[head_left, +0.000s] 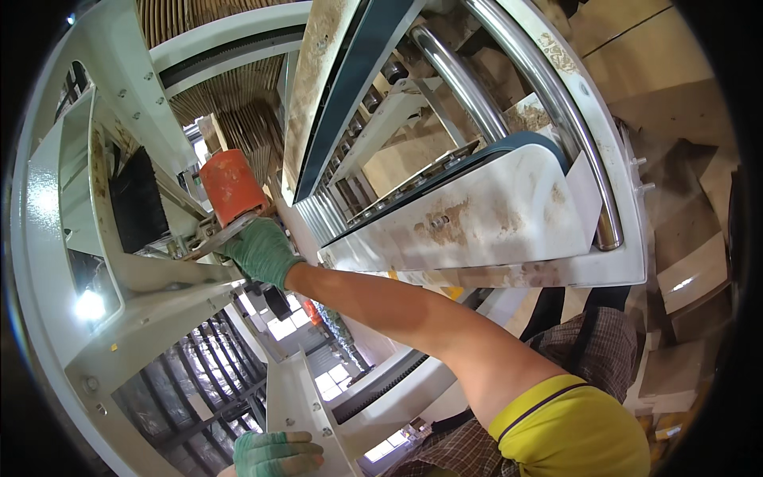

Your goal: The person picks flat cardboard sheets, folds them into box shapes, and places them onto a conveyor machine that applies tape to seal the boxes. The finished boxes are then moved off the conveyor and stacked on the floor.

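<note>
At the left stands a white painted metal machine frame (119,278) holding a black brush block (137,203). Low in the picture, the left hand (276,453), in a green knit glove, rests flat and unclenched on a white metal bar (298,401) of the frame, grasping nothing. Further right and higher, the right hand (261,251), also green-gloved, is clenched around a grey metal lever (218,237) just below an orange-red cylindrical roller (232,187). To the right, a dust-stained white guard plate (477,215) sits beneath two curved polished steel tubes (548,103).
</note>
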A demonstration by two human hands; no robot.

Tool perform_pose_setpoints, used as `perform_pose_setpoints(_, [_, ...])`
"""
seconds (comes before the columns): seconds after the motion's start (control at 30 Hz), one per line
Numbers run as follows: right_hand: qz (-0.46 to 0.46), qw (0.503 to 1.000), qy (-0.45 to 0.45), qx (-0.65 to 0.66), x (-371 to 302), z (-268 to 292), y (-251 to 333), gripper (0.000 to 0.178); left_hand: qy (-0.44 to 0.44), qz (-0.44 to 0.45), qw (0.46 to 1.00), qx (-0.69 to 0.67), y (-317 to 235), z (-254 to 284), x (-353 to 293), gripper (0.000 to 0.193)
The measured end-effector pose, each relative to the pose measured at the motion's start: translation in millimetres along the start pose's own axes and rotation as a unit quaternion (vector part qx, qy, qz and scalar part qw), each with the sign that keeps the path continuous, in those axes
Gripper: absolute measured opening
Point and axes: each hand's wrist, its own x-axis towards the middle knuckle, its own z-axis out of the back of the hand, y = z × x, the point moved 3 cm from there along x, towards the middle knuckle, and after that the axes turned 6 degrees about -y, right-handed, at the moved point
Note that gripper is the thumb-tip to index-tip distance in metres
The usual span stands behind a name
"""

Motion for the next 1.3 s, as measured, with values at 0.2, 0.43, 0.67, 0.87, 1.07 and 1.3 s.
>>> perform_pose_setpoints(0.2, [0.084, 0.960, -0.004, -0.268, 1.9, 32.2, -1.4, 0.018, 0.001, 0.006, 1.000, -0.015, 3.8, -2.1, -7.4, 0.012])
perform_pose_setpoints(0.43, [-0.097, 0.985, -0.008, 0.143, 2.7, 27.0, -22.4, 0.028, -0.011, 0.004, 1.000, -0.019, 5.4, -1.8, -10.0, 0.013])
perform_pose_setpoints(0.67, [-0.094, 0.989, -0.043, 0.108, 12.1, 2.3, -4.4, 0.025, 0.000, -0.018, 1.000, -0.007, 2.7, -1.9, -4.0, 0.014])
perform_pose_setpoints(0.87, [0.081, 0.964, -0.034, -0.251, 16.2, 1.6, -4.2, 0.026, -0.019, -0.049, 0.998, -0.047, 3.6, -2.4, 4.6, 0.015])
perform_pose_setpoints(1.07, [-0.078, 0.995, -0.051, -0.046, 4.8, 46.5, -25.1, 0.027, -0.041, -0.016, 0.999, -0.007, 0.9, -6.1, -0.8, 0.011])
perform_pose_setpoints(1.3, [-0.106, 0.991, -0.080, -0.003, -16.8, 38.2, -32.7, 0.021, -0.050, -0.009, 0.999, -0.009, 0.6, -4.8, -7.9, 0.005])
